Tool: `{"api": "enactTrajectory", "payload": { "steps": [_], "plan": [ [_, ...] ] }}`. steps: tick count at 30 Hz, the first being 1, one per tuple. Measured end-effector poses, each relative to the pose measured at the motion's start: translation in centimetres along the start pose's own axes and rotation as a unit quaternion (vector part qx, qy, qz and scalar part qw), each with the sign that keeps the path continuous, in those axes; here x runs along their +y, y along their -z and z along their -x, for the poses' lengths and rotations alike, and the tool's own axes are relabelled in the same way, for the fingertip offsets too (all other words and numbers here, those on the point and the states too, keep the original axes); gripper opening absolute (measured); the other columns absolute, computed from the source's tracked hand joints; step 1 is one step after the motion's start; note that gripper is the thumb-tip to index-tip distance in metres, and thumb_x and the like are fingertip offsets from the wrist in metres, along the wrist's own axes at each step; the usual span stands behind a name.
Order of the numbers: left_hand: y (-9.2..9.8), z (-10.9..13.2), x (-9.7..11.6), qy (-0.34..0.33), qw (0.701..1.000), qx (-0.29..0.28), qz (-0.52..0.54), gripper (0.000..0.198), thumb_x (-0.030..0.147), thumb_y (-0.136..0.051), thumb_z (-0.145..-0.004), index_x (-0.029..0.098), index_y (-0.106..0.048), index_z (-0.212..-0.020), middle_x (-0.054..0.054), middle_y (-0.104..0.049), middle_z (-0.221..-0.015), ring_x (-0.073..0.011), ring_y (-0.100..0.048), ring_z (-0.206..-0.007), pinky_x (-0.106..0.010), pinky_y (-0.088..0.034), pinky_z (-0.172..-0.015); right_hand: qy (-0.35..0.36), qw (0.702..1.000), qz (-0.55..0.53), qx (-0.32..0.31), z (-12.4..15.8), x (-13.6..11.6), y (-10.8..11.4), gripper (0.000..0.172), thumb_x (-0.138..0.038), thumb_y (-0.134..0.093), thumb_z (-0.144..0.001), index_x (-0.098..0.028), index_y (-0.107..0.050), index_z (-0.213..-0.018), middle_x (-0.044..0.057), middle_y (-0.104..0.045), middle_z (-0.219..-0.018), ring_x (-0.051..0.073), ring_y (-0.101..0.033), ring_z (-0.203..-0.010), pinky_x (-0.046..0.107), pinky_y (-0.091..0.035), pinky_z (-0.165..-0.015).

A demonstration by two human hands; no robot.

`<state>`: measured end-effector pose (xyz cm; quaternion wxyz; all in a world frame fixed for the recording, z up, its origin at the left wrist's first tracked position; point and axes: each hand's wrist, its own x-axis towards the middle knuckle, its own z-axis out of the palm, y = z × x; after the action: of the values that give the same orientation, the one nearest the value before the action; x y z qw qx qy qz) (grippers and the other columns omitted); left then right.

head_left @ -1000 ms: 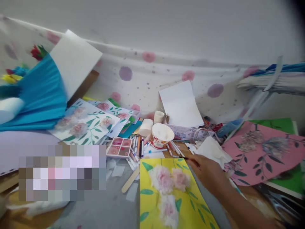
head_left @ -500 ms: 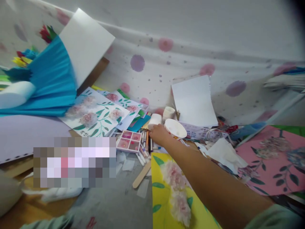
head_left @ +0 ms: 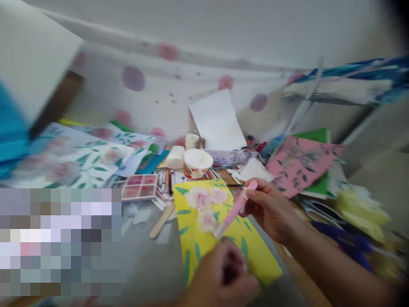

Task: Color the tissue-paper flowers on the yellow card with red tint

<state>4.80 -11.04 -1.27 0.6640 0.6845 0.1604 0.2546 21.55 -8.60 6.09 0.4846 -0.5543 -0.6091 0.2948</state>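
My right hand [head_left: 270, 209] grips a slim pink marker pen [head_left: 234, 215] between thumb and fingers, its paler end slanting down to the left. Below that end is my left hand [head_left: 220, 273], blurred, with fingers curled in; whether it touches the pen or holds anything is hidden. Under both hands lies a yellow sheet [head_left: 262, 260] with pink-white flowers [head_left: 204, 202] and green painted leaves.
A pink paint palette [head_left: 139, 186], scattered pens and a wooden stick [head_left: 162, 220] lie left of the sheet. Behind stand a white paper bowl [head_left: 198, 161], white rolls [head_left: 175, 157] and a white card [head_left: 219, 121]. Flower pictures [head_left: 96, 166] lean at the left, a pink one [head_left: 303, 164] at the right.
My right hand has come back from the pens by the bowl and now holds the pink marker pen. My left hand has entered from below. The view has turned to the right.
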Motion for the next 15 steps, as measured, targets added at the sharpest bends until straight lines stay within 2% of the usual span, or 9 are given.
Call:
{"api": "enactTrajectory", "payload": {
  "steps": [2,3,4,6,8,10,12,14,15],
  "plan": [
    [-0.1,-0.1,0.3,0.041,0.997,0.016,0.067,0.034,0.051,-0.046,-0.083,0.019,-0.035,-0.086,0.005,-0.038,-0.069,-0.0059,-0.037,-0.048,-0.017,-0.033,-0.042,-0.061,0.993,-0.089,0.040,3.6,0.6,1.1,0.017,-0.034,-0.051,-0.080,-0.020,-0.043,-0.076,-0.001,-0.064,-0.060,0.011,-0.060,-0.046,0.023,-0.050,-0.047],
    [-0.1,-0.1,0.5,0.069,0.993,0.013,0.090,0.033,0.047,-0.051,-0.081,0.018,-0.037,-0.088,0.004,-0.042,-0.070,-0.0052,-0.038,-0.049,-0.017,-0.034,-0.045,-0.093,0.983,-0.149,0.056,5.0,0.8,1.2,0.019,-0.034,-0.057,-0.077,-0.019,-0.045,-0.075,-0.001,-0.064,-0.060,0.010,-0.060,-0.046,0.022,-0.050,-0.047],
    [-0.2,0.0,0.7,0.097,0.990,-0.019,0.102,0.035,0.048,-0.052,-0.081,0.017,-0.040,-0.091,0.003,-0.047,-0.069,-0.0055,-0.039,-0.048,-0.016,-0.033,-0.044,-0.121,0.968,-0.210,0.069,6.1,1.1,1.2,0.022,-0.034,-0.063,-0.073,-0.019,-0.047,-0.074,-0.001,-0.065,-0.059,0.010,-0.059,-0.047,0.022,-0.050,-0.048],
    [-0.2,0.3,1.2,0.150,0.986,-0.037,0.060,0.035,0.050,-0.048,-0.085,0.016,-0.045,-0.092,0.004,-0.048,-0.063,-0.0056,-0.038,-0.045,-0.015,-0.029,-0.042,-0.149,0.948,-0.270,0.076,7.7,1.6,1.1,0.026,-0.034,-0.070,-0.068,-0.018,-0.052,-0.073,-0.001,-0.065,-0.059,0.010,-0.059,-0.048,0.022,-0.050,-0.049],
    [-0.3,0.4,1.5,0.202,0.978,-0.036,0.023,0.035,0.050,-0.044,-0.086,0.015,-0.048,-0.091,0.006,-0.045,-0.056,-0.0055,-0.033,-0.040,-0.015,-0.024,-0.038,-0.132,0.973,-0.175,0.067,8.2,2.4,1.6,0.026,-0.038,-0.069,-0.068,-0.017,-0.056,-0.075,-0.001,-0.064,-0.060,0.012,-0.061,-0.049,0.025,-0.052,-0.050],
    [-0.4,0.5,1.7,0.234,0.971,-0.030,0.019,0.036,0.051,-0.041,-0.087,0.016,-0.048,-0.091,0.007,-0.043,-0.052,-0.0057,-0.030,-0.037,-0.016,-0.020,-0.036,-0.087,0.994,0.022,0.064,8.0,3.5,3.5,0.026,-0.042,-0.063,-0.073,-0.017,-0.060,-0.079,0.001,-0.064,-0.061,0.014,-0.062,-0.051,0.029,-0.053,-0.051],
    [-0.6,0.6,1.7,0.240,0.970,-0.029,0.025,0.038,0.054,-0.038,-0.088,0.018,-0.048,-0.092,0.007,-0.044,-0.050,-0.0064,-0.029,-0.036,-0.016,-0.020,-0.036,-0.070,0.987,0.110,0.097,7.5,4.8,6.6,0.025,-0.040,-0.058,-0.077,-0.016,-0.063,-0.086,0.004,-0.066,-0.065,0.019,-0.064,-0.059,0.037,-0.055,-0.057],
    [-0.8,0.8,1.6,0.230,0.973,-0.030,0.014,0.040,0.057,-0.037,-0.088,0.019,-0.049,-0.090,0.007,-0.044,-0.050,-0.0075,-0.031,-0.038,-0.017,-0.022,-0.038,-0.053,0.973,0.183,0.133,7.2,5.8,9.9,0.020,-0.033,-0.056,-0.078,-0.018,-0.067,-0.088,0.011,-0.068,-0.090,0.027,-0.064,-0.088,0.048,-0.050,-0.080],
    [-0.9,1.0,1.6,0.217,0.976,-0.031,0.003,0.041,0.058,-0.037,-0.088,0.019,-0.049,-0.087,0.006,-0.044,-0.050,-0.0081,-0.032,-0.040,-0.017,-0.023,-0.039,-0.044,0.966,0.215,0.136,7.2,6.0,11.2,0.017,-0.028,-0.060,-0.074,-0.019,-0.070,-0.086,0.013,-0.064,-0.108,0.031,-0.054,-0.109,0.052,-0.040,-0.093]
  ]
}}
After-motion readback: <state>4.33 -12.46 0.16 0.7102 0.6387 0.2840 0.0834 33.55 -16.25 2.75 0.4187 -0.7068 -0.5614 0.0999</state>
